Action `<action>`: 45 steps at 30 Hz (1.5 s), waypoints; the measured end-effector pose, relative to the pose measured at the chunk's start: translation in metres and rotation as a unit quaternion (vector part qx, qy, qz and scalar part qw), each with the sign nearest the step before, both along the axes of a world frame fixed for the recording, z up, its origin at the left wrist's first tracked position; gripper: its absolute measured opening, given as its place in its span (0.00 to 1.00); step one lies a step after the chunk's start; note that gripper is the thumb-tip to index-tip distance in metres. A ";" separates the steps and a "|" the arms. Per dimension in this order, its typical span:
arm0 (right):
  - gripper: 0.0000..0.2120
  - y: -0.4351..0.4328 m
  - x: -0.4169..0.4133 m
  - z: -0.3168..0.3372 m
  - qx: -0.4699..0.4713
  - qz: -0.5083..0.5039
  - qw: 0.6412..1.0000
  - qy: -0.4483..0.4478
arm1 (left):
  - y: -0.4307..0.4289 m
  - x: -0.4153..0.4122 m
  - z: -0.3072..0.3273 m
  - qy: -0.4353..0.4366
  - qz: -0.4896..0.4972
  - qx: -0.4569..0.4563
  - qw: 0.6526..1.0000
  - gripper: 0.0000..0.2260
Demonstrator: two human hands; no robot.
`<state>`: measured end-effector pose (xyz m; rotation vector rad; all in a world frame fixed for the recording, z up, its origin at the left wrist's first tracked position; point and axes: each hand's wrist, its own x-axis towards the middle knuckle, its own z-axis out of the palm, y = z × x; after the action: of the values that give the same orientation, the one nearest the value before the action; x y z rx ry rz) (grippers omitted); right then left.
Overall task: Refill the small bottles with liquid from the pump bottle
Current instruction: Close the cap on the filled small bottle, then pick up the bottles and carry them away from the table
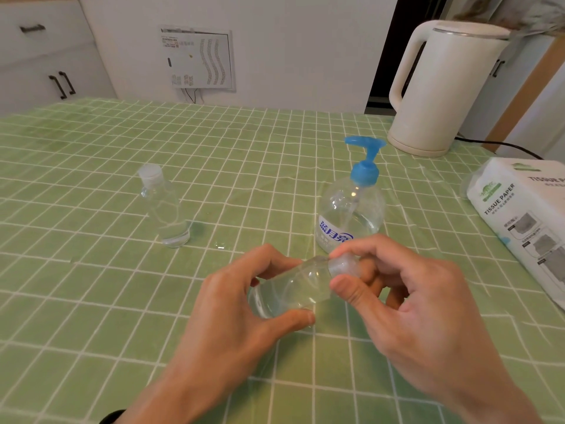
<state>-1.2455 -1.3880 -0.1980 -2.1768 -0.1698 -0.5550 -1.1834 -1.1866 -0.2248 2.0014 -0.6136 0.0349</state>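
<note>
Green checked tablecloth (91,286) covers the table and fills the lower three quarters of the frame, its white grid lines running toward the far edge. White wall (290,41) closes the room behind it. White cabinets (39,56) with dark handles stand at upper left, and a dark opening shows at upper right.

A white electric kettle (443,87) stands on the cloth at upper right, with its black cord (504,146) trailing toward the right edge. A pack of tissue paper (526,215) lies at the right edge below the kettle. A white wall panel (197,58) hangs at upper centre.

The left hand (232,304) and right hand (422,301) meet at lower centre. The clear pump bottle (351,215), partly filled and topped by a blue pump head (365,157), stands upright just beyond the hands.

The standing small bottle (165,209), capped and holding clear liquid, is upright at left of centre, well apart from the pump bottle. The held small bottle (293,289) is tilted almost onto its side, neck toward the upper right. The left hand's curled fingers and thumb wrap its body. The right hand's thumb and forefinger pinch its cap (344,264).

A small wet patch (220,244) glistens on the cloth between the two small bottles.
</note>
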 end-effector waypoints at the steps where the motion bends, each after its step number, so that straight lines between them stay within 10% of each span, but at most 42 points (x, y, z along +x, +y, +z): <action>1: 0.08 0.000 0.001 -0.001 0.013 0.001 1.000 0.002 | 0.000 0.000 -0.001 -0.002 0.007 0.000 1.000 0.19; 13: 0.25 -0.025 0.009 0.004 0.119 -0.041 0.992 0.002 | 0.054 0.029 0.021 0.017 0.147 -0.175 0.973 0.22; 27: 0.31 -0.034 0.017 -0.007 0.159 -0.047 0.986 -0.007 | 0.094 0.049 -0.005 0.061 0.221 -0.084 0.970 0.19; 37: 0.21 -0.040 0.023 -0.014 0.177 -0.102 0.976 -0.069 | 0.093 0.076 -0.005 0.139 0.169 -0.090 0.972 0.55; 45: 0.27 -0.037 0.033 -0.023 0.155 -0.149 0.976 -0.040 | 0.090 0.094 -0.003 0.120 0.108 -0.106 0.981 0.30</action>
<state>-1.2123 -1.4250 -0.2212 -1.8851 0.1932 -0.7825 -1.0891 -1.0965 -0.2282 1.8219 -0.2279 -0.0099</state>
